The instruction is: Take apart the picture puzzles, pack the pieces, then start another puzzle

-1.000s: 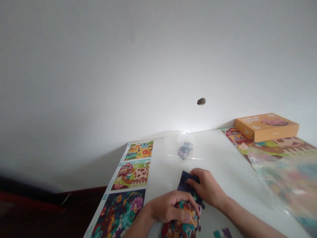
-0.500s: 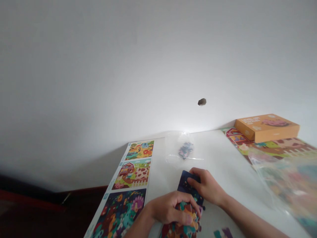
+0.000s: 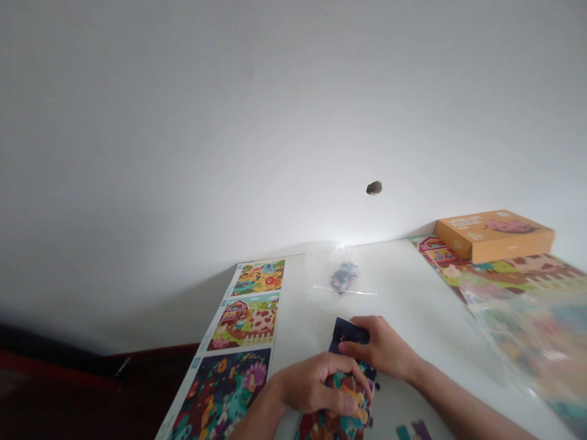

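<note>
Noting from afar, I logged light, stiff cardboard jigsaw pieces [image 3: 342,426] on the white worktop [image 3: 389,281], judged best held by their edges, the left hand [image 3: 316,384] clamped over them, the right hand [image 3: 383,348] pinching the dark upper piece [image 3: 348,332], both hands close together.

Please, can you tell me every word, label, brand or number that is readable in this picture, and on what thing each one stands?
Orange cardboard box, pale lettering on its top: too blurred to read.
Long printed puzzle card, small blue tags along its edge: too small to read.
No other text can be read.
</note>
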{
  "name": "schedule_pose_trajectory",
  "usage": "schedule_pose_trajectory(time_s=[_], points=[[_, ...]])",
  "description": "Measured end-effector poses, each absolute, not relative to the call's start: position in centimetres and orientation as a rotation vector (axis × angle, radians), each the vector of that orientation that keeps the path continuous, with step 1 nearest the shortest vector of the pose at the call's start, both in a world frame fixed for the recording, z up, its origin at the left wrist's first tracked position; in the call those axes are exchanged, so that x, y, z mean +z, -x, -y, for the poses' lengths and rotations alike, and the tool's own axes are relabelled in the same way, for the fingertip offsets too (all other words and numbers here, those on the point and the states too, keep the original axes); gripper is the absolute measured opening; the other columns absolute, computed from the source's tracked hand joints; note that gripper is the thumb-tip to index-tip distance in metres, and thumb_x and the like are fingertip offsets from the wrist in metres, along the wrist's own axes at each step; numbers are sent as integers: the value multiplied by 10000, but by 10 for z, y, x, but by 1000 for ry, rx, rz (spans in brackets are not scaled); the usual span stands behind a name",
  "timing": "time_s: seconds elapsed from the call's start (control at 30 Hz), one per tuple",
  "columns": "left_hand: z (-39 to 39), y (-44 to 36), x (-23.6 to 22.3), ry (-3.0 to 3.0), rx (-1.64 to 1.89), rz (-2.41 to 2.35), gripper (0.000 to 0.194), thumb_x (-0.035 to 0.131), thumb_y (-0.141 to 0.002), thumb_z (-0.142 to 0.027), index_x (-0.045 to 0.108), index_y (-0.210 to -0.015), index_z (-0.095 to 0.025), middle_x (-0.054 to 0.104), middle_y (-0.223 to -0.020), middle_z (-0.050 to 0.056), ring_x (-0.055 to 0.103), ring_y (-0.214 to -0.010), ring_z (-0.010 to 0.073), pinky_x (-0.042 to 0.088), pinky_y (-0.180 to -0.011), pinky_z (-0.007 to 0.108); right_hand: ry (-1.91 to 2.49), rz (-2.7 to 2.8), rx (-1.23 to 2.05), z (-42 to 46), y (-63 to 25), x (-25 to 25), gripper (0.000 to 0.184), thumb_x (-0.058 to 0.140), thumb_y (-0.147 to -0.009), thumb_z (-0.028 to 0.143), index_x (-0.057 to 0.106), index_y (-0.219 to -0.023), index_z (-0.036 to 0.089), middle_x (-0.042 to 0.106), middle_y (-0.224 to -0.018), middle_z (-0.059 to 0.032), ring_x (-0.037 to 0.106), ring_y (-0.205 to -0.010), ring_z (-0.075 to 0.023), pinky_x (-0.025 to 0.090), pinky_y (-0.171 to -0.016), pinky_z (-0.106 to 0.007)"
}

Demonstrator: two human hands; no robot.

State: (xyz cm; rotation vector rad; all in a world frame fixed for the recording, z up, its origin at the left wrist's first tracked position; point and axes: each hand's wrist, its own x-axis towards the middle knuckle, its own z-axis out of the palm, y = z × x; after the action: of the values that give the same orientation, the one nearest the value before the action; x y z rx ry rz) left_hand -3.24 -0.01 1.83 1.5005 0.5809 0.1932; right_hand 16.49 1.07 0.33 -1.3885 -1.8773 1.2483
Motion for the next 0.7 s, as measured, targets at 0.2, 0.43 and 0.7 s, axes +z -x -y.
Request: schedule_pose_trajectory(time_s=[0.2,0.43,0.7], points=[[0,33,20,-1517,221,-593,485,702,-745,-544,729,-1070,-185,714,-969,79,653,-843,217,501,-780,298,1346,1836,1282,-12,-167,-3,183,664,-725,324,687,-721,143,588,-627,29,453,-601,-112,378,-555,-201],[0,34,21,-1514,215,-573,475,702,-754,-529,729,-1074,-180,713,-940,71,654,-859,214,500,-826,304,1301,1809,1366,-13,-168,-13,157,625,-719,255,729,-723,137,594,-608,32,451,-567,-102,374,-535,-198],[-4,41,22,-1431,289,-579,434,744,-726,-485,741,-1017,-162,697,-862,62,624,-747,168,486,-715,246,1326,1701,1385,-18,-175,-8,224,659,-735,326,659,-630,128,534,-550,39,415,-523,-85,341,-489,-192]])
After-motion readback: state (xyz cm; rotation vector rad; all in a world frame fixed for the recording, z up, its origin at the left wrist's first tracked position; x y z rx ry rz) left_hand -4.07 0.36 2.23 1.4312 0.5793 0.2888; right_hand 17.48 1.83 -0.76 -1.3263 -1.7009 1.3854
